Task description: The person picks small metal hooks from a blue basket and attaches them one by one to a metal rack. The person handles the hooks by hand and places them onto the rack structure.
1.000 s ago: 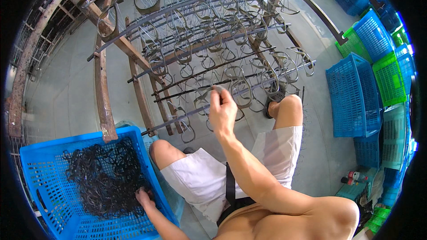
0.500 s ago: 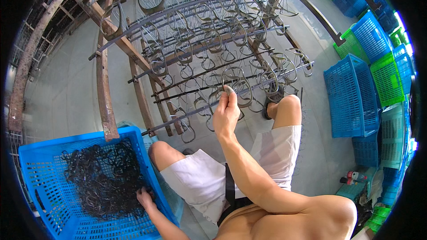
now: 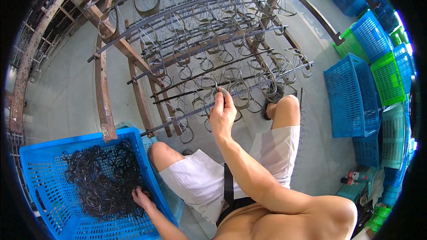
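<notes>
My left hand (image 3: pixel 142 197) is inside the right side of a blue basket (image 3: pixel 146 169), its fingers curled at the edge of a tangled heap of thin black loops (image 3: pixel 104 180). What those fingers hold, if anything, is hidden. Ahead of my lap, my right hand (image 3: pixel 223 114) pinches a greyish loop (image 3: pixel 223 91) between thumb and fingers, beside the lower bar of a rack. Many similar oval loops (image 3: pixel 240 90) hang on wire hooks along the rack's bars (image 3: pixel 191 114), close around this hand.
The rack's brown uprights (image 3: pixel 103 93) stand to the left, one reaching down to the basket's far rim. Stacked blue crates (image 3: pixel 349 95) and green crates (image 3: pixel 387 80) line the right side. My bare knees stand either side of my right forearm. Grey floor (image 3: pixel 318 151) shows between.
My right hand has shifted slightly left with the loop. My left hand has drawn a little left and up within the basket, its fingers showing more.
</notes>
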The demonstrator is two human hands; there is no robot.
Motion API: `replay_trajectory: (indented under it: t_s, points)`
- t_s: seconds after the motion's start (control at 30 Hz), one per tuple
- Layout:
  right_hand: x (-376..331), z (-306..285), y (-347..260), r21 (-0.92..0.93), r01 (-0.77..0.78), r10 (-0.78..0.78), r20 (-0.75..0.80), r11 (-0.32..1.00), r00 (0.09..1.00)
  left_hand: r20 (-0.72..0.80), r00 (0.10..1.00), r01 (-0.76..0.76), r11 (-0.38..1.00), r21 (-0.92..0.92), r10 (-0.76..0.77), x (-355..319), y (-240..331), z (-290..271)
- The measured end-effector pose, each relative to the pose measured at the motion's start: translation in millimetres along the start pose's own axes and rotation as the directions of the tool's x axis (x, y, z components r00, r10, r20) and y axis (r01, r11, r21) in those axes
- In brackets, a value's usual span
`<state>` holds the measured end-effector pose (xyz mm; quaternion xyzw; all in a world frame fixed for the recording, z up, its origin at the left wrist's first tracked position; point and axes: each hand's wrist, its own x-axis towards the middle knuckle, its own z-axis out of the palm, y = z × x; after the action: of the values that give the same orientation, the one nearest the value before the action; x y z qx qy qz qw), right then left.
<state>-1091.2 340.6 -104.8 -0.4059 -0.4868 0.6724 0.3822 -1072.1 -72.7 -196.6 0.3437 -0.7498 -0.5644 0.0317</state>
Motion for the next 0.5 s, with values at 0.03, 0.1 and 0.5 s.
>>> replay_trajectory:
  t_s: [0.03,0.1,0.5]
  points:
    - [0.1,0.1,0.7,0.016,0.021,-0.021,0.011,1.000,1.000,-0.013,1.000,-0.019,0.999,-0.047,0.018,-5.5,6.4,1.7]
    - [-0.7,-0.8,0.8,0.058,-0.009,0.008,0.022,0.998,1.000,-0.027,0.999,-0.026,0.984,-0.175,0.021,-16.5,18.8,5.1]
    - [-10.7,1.0,-0.2,-0.256,0.240,-0.200,0.174,0.936,0.964,0.189,0.981,0.038,0.934,-0.355,0.032,-21.7,33.8,14.7]
